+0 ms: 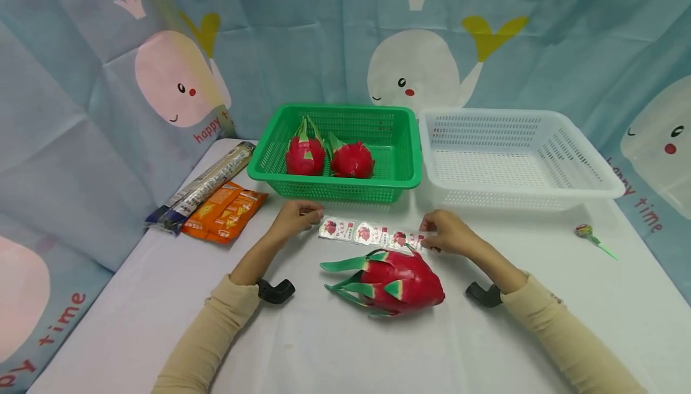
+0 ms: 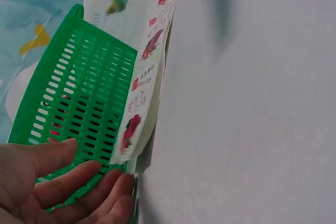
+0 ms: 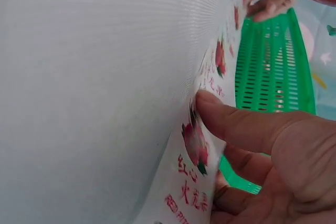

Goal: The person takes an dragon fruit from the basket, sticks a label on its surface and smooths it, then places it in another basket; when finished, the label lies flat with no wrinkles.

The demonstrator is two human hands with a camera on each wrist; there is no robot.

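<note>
Our right hand [image 1: 450, 233] pinched the dragon-fruit label strip [image 1: 371, 234]; our left hand [image 1: 293, 220], relaxed beside it, gripped nothing, so we thought one-sided tugging could crease it.

Middle is obstructed, right side is free

Behind the label strip [image 1: 372, 234], the way is blocked by the green basket [image 1: 335, 182] and the white basket [image 1: 529, 191]; in front, by the large dragon fruit [image 1: 407, 284]. Bare table [image 1: 529, 239] is left between the right hand [image 1: 452, 233] and the lollipop [image 1: 583, 231].
</note>
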